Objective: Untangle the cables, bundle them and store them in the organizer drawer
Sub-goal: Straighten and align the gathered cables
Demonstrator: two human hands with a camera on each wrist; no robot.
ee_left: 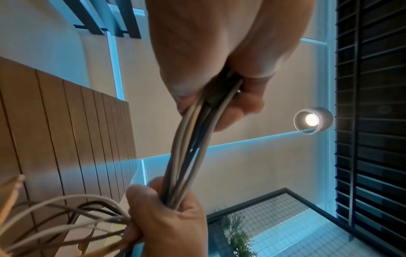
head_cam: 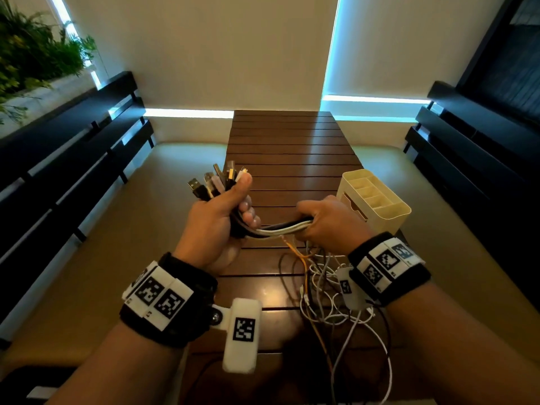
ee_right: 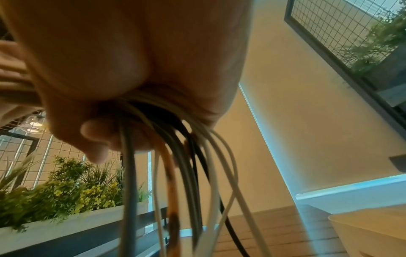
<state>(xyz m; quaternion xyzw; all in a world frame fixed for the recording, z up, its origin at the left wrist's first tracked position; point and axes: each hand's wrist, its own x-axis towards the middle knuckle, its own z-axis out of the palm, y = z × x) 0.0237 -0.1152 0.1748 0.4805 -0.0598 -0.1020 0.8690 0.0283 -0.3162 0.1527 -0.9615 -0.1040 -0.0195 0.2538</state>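
Observation:
My left hand (head_cam: 230, 211) grips a bundle of cables (head_cam: 280, 228) near their plug ends (head_cam: 219, 179), which fan out above the thumb. My right hand (head_cam: 318, 220) grips the same bundle a short way along, so the cables run straight between the two fists. In the left wrist view the grey, white and black cables (ee_left: 191, 149) stretch from the left hand (ee_left: 222, 83) down to the right hand (ee_left: 167, 213). Below the right hand (ee_right: 123, 104) the loose cable tails (ee_right: 180, 182) hang, white, grey, black and orange. They pile in a tangle (head_cam: 336, 293) on the table. The cream organizer (head_cam: 374, 200) stands just beyond the right hand.
The slatted brown wooden table (head_cam: 286, 147) runs away from me, with pale floor either side. Dark benches (head_cam: 73, 159) line the left and right. A planter with green plants (head_cam: 32, 51) sits at the far left. Wrist cameras with marker tags hang below both wrists.

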